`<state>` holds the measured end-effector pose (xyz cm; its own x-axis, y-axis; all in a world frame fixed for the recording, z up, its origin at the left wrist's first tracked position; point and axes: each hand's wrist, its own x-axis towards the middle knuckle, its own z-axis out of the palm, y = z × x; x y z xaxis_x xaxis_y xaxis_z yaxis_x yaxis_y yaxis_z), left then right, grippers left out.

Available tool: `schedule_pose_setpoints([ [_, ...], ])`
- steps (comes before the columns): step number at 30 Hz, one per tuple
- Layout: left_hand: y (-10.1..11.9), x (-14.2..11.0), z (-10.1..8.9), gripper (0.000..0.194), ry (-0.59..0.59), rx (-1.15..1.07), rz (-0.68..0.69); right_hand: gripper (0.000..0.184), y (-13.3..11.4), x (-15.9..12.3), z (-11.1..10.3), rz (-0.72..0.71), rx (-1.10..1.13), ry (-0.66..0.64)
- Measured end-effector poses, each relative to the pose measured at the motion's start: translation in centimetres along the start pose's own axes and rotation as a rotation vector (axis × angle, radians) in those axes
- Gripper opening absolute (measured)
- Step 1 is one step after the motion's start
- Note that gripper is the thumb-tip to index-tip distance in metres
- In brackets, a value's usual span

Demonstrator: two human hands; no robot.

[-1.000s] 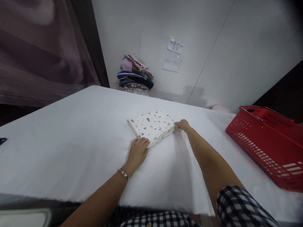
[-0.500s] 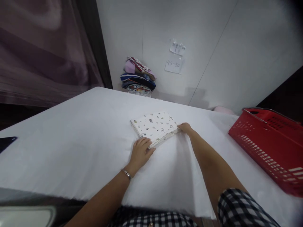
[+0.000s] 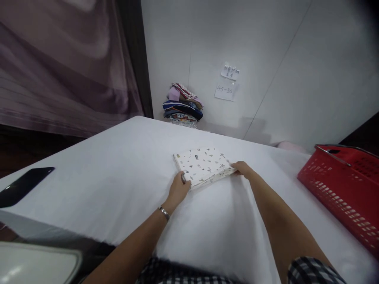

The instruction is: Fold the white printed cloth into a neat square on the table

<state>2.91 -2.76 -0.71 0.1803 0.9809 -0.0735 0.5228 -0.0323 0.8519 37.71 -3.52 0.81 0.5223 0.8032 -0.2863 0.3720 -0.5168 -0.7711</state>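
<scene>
A folded white cloth with a small scattered print lies flat on the white-covered table. My left hand grips its near left corner, fingers curled around the edge, with a ring on one finger and a bracelet at the wrist. At the right corner my right hand pinches the folded layers between thumb and fingers. Parts of the fingers of both hands are hidden under or behind the cloth.
A red plastic basket stands at the table's right side. To the left lies a dark phone-like slab. Past the far edge is a stack of folded clothes by the wall, which bears paper signs. A whitish chair-like surface shows at lower left.
My left hand has gone from lying spread over the near corner to gripping it at the edge. The right hand keeps its hold. The whole view has shifted, showing more of the dark slab.
</scene>
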Motion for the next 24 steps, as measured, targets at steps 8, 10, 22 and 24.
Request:
schedule_pose_setpoints([
  [8, -0.2, 0.1, 1.0, 0.064, -0.103, -0.106, -0.017, 0.042, 6.3, -9.8, -2.2, 0.198, 0.275, -0.085],
  [10, 0.3, 0.2, 1.1, 0.066, -0.112, -0.078, -0.025, 0.054, 6.7, -10.8, -2.1, 0.221, 0.297, -0.070],
  [22, 0.8, 0.8, 1.1, 0.085, -0.136, -0.052, -0.050, 0.073, 6.1, -12.7, -1.2, 0.192, 0.076, 0.049],
  [24, 0.6, 0.5, 1.2, 0.081, -0.113, -0.038, -0.017, 0.075, 6.1, -12.8, -1.5, 0.169, -0.049, 0.042],
])
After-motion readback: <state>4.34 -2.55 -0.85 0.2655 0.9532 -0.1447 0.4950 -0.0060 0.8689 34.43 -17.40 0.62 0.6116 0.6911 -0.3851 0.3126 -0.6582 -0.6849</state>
